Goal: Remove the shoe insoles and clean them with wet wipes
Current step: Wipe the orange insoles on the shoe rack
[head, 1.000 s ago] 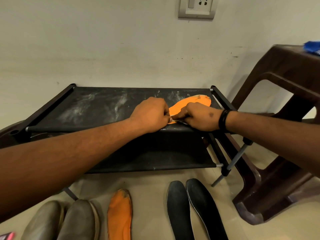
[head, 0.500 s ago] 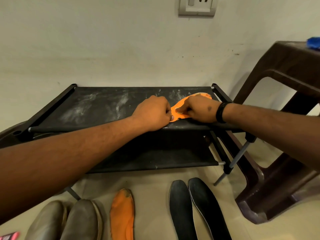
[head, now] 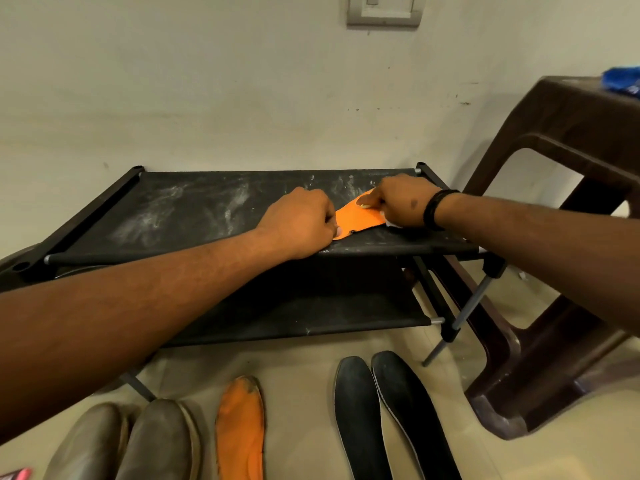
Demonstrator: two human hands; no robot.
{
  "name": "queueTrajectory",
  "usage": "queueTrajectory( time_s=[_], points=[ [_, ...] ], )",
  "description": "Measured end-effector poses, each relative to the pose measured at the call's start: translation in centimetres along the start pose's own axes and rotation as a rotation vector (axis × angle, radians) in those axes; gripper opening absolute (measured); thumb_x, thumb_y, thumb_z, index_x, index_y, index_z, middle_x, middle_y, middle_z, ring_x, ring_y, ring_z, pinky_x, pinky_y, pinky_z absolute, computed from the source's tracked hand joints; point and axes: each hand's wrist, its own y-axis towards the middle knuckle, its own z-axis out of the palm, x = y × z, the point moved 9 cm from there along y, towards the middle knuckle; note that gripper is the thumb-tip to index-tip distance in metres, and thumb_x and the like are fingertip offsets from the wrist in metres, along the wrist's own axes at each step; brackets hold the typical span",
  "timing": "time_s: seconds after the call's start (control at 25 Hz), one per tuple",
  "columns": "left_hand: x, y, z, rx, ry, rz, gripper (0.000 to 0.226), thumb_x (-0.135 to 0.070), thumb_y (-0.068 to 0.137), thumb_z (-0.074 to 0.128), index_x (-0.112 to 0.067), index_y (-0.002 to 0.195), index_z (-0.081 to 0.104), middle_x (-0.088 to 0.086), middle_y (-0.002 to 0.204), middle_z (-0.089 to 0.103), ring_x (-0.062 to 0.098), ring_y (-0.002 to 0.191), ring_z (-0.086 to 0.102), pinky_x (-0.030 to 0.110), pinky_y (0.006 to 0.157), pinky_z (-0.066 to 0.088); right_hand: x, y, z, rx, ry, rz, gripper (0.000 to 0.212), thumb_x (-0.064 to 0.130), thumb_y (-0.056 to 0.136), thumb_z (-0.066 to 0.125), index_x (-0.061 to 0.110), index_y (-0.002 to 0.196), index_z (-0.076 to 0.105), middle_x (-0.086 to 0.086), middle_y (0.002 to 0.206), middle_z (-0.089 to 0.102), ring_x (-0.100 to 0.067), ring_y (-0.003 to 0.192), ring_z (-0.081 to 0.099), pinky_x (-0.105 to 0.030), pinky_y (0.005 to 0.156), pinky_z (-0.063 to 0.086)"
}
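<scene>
An orange insole [head: 360, 218] lies on the dusty top shelf of a black shoe rack [head: 194, 209]. My left hand [head: 301, 223] pinches the insole's near heel end with curled fingers. My right hand [head: 398, 199] rests over the far toe end, fingers curled down onto it. A small white edge of a wet wipe [head: 390, 224] shows under that palm; the rest of the wipe is hidden. On the floor in front lie a second orange insole [head: 240, 431] and two black insoles [head: 356, 417].
A pair of grey-brown shoes [head: 121, 441] stands on the floor at the bottom left. A brown plastic stool [head: 571, 140] stands close to the rack's right side, with something blue [head: 623, 79] on top. The wall behind carries a socket [head: 384, 8].
My right hand has slid along the orange insole from the heel end, next to my left hand, to the far toe end. My left hand has stayed at the heel.
</scene>
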Motion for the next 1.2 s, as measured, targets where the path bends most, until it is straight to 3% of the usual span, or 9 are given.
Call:
queueTrajectory(
  time_s=[0.16, 0.28, 0.36, 0.44, 0.6, 0.72, 0.88, 1.04, 1.2],
  points=[
    [0.1, -0.1, 0.0, 0.005, 0.015, -0.006, 0.016, -0.033, 0.092, 0.068, -0.020, 0.088, 0.077, -0.001, 0.088, 0.075, 0.016, 0.073, 0.066, 0.036, 0.072, 0.056, 2.4, -0.4, 1.5, 0.047, -0.035, -0.119, 0.027, 0.008, 0.092, 0.047, 0.016, 0.102, 0.070, -0.008, 0.085, 0.065, -0.026, 0.074, 0.056, -0.037, 0.069, 0.044],
    [0.0, -0.1, 0.0, 0.000, -0.001, -0.008, 0.018, -0.033, 0.093, 0.068, -0.017, 0.093, 0.077, 0.001, 0.093, 0.075, 0.017, 0.080, 0.067, 0.039, 0.079, 0.057, -0.2, 0.4, 0.0, -0.008, 0.029, 0.007, 0.046, 0.003, 0.089, 0.048, 0.023, 0.128, 0.063, -0.008, 0.103, 0.069, -0.021, 0.073, 0.059, -0.032, 0.074, 0.049],
    [0.0, 0.0, 0.2, 0.009, 0.002, -0.013, 0.018, -0.034, 0.093, 0.068, -0.018, 0.092, 0.077, 0.001, 0.093, 0.075, 0.018, 0.079, 0.066, 0.040, 0.079, 0.058, -0.1, 0.5, 0.0, -0.016, -0.019, 0.013, 0.036, 0.006, 0.087, 0.052, 0.017, 0.117, 0.069, -0.010, 0.094, 0.068, -0.025, 0.075, 0.059, -0.036, 0.078, 0.052],
    [0.2, -0.1, 0.2, 0.004, 0.003, -0.020, 0.015, -0.035, 0.091, 0.068, -0.022, 0.087, 0.076, 0.001, 0.090, 0.074, 0.019, 0.075, 0.065, 0.040, 0.076, 0.058, 3.1, -0.3, 1.3, 0.035, 0.056, -0.135, 0.025, 0.010, 0.092, 0.049, 0.016, 0.098, 0.073, -0.006, 0.083, 0.067, -0.023, 0.073, 0.057, -0.036, 0.075, 0.049],
    [0.0, -0.2, -0.1, -0.019, -0.007, -0.021, 0.016, -0.031, 0.093, 0.066, -0.020, 0.095, 0.078, 0.003, 0.095, 0.074, 0.021, 0.084, 0.065, 0.043, 0.079, 0.058, 0.4, 0.5, -0.1, -0.026, 0.081, 0.034, 0.044, 0.003, 0.087, 0.048, 0.021, 0.123, 0.065, -0.008, 0.109, 0.070, -0.024, 0.084, 0.061, -0.036, 0.080, 0.053],
    [0.1, -0.2, 0.0, -0.009, 0.000, -0.019, 0.016, -0.033, 0.092, 0.066, -0.021, 0.091, 0.077, 0.002, 0.091, 0.074, 0.021, 0.080, 0.065, 0.043, 0.078, 0.059, 3.0, -0.1, 1.1, 0.021, 0.002, -0.063, 0.016, 0.008, 0.088, 0.048, 0.012, 0.088, 0.064, -0.010, 0.083, 0.065, -0.029, 0.076, 0.058, -0.042, 0.075, 0.052],
    [0.2, -0.1, 0.1, -0.011, -0.018, -0.027, 0.015, -0.033, 0.092, 0.067, -0.022, 0.090, 0.077, 0.001, 0.089, 0.074, 0.020, 0.074, 0.063, 0.039, 0.074, 0.057, 2.6, -0.6, 0.7, 0.011, 0.086, -0.088, 0.038, 0.010, 0.092, 0.049, 0.027, 0.119, 0.068, -0.002, 0.099, 0.070, -0.024, 0.083, 0.061, -0.033, 0.080, 0.049],
    [0.1, -0.2, 0.0, -0.010, 0.009, -0.030, 0.016, -0.032, 0.092, 0.067, -0.020, 0.090, 0.078, 0.001, 0.080, 0.071, 0.018, 0.067, 0.062, 0.031, 0.061, 0.044, 4.2, -2.0, 1.3, 0.085, 0.138, -0.183, 0.037, 0.009, 0.097, 0.047, 0.025, 0.123, 0.067, 0.003, 0.099, 0.070, -0.018, 0.084, 0.059, -0.031, 0.083, 0.047],
    [0.1, 0.0, 0.0, -0.022, -0.014, -0.022, 0.020, -0.032, 0.091, 0.068, -0.015, 0.095, 0.078, 0.004, 0.093, 0.076, 0.021, 0.073, 0.066, 0.037, 0.071, 0.056, 1.8, -2.0, 0.3, 0.053, 0.086, -0.119, 0.043, 0.010, 0.096, 0.050, 0.027, 0.135, 0.057, 0.001, 0.130, 0.064, -0.021, 0.115, 0.059, -0.032, 0.104, 0.042]
  ],
)
